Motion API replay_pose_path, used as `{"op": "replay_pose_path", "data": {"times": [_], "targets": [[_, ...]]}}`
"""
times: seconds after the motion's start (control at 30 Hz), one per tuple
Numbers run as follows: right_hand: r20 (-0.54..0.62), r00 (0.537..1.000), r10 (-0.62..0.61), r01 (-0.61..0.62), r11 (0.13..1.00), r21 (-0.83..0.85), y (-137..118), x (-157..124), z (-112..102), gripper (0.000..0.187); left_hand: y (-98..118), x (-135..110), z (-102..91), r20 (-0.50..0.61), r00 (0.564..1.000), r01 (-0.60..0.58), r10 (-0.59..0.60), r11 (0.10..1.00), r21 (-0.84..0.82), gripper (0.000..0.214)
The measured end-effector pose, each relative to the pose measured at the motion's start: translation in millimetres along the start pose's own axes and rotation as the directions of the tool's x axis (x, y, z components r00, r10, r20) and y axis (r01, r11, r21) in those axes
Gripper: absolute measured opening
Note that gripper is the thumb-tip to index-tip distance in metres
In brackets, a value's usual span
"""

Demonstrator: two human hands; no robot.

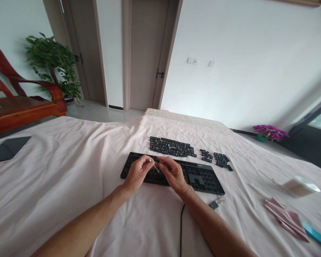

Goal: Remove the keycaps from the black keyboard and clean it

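My left hand [139, 172] is closed in a pinch on a thin cotton swab [156, 168], its white end up by the fingertips and its stick slanting down to the right. Close beside it, my right hand [173, 174] has thumb and fingers pressed together; what they hold, if anything, is hidden. Both hands are over a black keyboard [209, 180] with its keycaps off, and they cover part of its middle. Behind the keyboard lie removed black keycaps [171, 147] in rows, with smaller groups of keycaps [221, 159] to the right.
A pale pink cloth [77, 192] covers the surface. The keyboard's cable [181, 228] runs toward me. Near the right forearm lies a small dark piece [214, 205]. Farther right are a clear container [301, 186], a pink cloth [286, 217] and a blue item [317, 233]. A dark tablet-like slab [9, 149] lies left.
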State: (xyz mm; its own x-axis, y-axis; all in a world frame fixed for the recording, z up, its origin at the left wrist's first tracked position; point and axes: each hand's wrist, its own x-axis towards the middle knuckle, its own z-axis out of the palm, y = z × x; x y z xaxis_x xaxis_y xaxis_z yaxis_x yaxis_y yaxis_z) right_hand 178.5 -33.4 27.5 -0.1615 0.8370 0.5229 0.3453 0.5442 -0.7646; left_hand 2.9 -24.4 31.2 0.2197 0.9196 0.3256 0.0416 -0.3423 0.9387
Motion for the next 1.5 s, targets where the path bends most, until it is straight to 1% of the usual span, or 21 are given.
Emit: {"op": "replay_pose_path", "data": {"times": [0.1,0.2,0.27,0.33,0.43,0.5,0.57,0.63,0.77,0.93,0.97,1.03,1.07,1.1,1.13,1.17,1.2,1.27,1.33,1.43,1.5], "targets": [[0.012,0.994,-0.105,0.105,0.993,-0.051,-3,1,-2,0.031,-2,0,0.0,0.122,0.992,0.033,-0.037,0.999,0.032,0.025],[0.069,0.989,-0.131,0.134,0.990,-0.038,-6,3,-2,0.027,-5,-1,1.2,0.248,0.964,0.091,-0.092,0.996,0.017,0.029],[0.085,0.988,-0.129,0.131,0.991,-0.016,-6,5,-2,0.021,-7,-2,1.8,0.282,0.950,0.145,-0.133,0.989,-0.021,0.032],[0.074,0.990,-0.116,0.115,0.993,0.014,-5,5,-2,0.018,-8,-2,1.8,0.287,0.945,0.168,-0.155,0.985,-0.021,0.032],[0.035,0.997,-0.063,0.061,0.996,0.060,-5,4,-2,0.019,-4,0,0.0,0.282,0.950,0.147,-0.137,0.989,-0.014,0.031],[-0.028,0.999,0.016,-0.013,0.996,0.088,-6,4,-2,0.021,-1,2,-2.4,0.286,0.951,0.128,-0.116,0.991,-0.026,0.032],[-0.101,0.989,0.107,-0.095,0.988,0.124,-6,3,-1,0.021,2,4,-5.5,0.295,0.949,0.122,-0.109,0.992,-0.025,0.033],[-0.138,0.974,0.179,-0.155,0.973,0.168,-7,4,0,0.021,4,6,-8.7,0.302,0.946,0.119,-0.113,0.993,0.000,0.032],[-0.122,0.962,0.244,-0.203,0.940,0.273,-5,4,4,0.021,4,7,-12.1,0.321,0.938,0.110,-0.129,0.991,0.077,0.030],[0.008,0.956,0.292,-0.276,0.895,0.351,1,4,8,0.021,-1,9,-14.6,0.303,0.942,0.092,-0.143,0.980,0.177,0.031],[0.016,0.952,0.304,-0.290,0.888,0.356,2,4,8,0.021,-2,11,-16.5,0.300,0.944,0.079,-0.138,0.976,0.202,0.031],[-0.007,0.942,0.335,-0.310,0.880,0.360,4,5,8,0.022,-4,15,-22.9,0.253,0.962,0.028,-0.100,0.962,0.272,0.031],[-0.031,0.936,0.351,-0.318,0.878,0.358,4,6,8,0.023,-6,17,-27.5,0.193,0.979,-0.004,-0.063,0.945,0.327,0.031],[-0.059,0.928,0.367,-0.324,0.878,0.352,5,6,8,0.024,-8,19,-33.1,0.112,0.994,-0.032,-0.013,0.918,0.396,0.030],[-0.081,0.921,0.380,-0.332,0.878,0.344,6,7,8,0.025,-11,22,-39.3,0.012,0.999,-0.045,0.044,0.878,0.476,0.029],[-0.095,0.916,0.391,-0.340,0.879,0.334,7,7,9,0.026,-15,23,-45.9,-0.086,0.991,-0.035,0.100,0.828,0.560,0.027],[-0.099,0.911,0.400,-0.351,0.880,0.322,8,7,10,0.027,-19,25,-52.6,-0.170,0.976,0.000,0.138,0.777,0.629,0.026],[-0.088,0.906,0.413,-0.375,0.882,0.285,11,8,13,0.028,-30,26,-64.6,-0.275,0.952,0.105,0.135,0.699,0.707,0.025],[-0.074,0.908,0.412,-0.388,0.895,0.222,14,9,17,0.028,-41,27,-73.2,-0.321,0.944,0.195,0.074,0.660,0.726,0.028],[-0.079,0.928,0.364,-0.357,0.930,0.094,19,11,21,0.025,-55,26,-78.6,-0.278,0.960,0.237,-0.040,0.646,0.725,0.028],[-0.087,0.945,0.314,-0.315,0.949,-0.002,22,13,23,0.021,-60,26,-79.1,-0.253,0.964,0.242,-0.078,0.649,0.722,0.028]]}}
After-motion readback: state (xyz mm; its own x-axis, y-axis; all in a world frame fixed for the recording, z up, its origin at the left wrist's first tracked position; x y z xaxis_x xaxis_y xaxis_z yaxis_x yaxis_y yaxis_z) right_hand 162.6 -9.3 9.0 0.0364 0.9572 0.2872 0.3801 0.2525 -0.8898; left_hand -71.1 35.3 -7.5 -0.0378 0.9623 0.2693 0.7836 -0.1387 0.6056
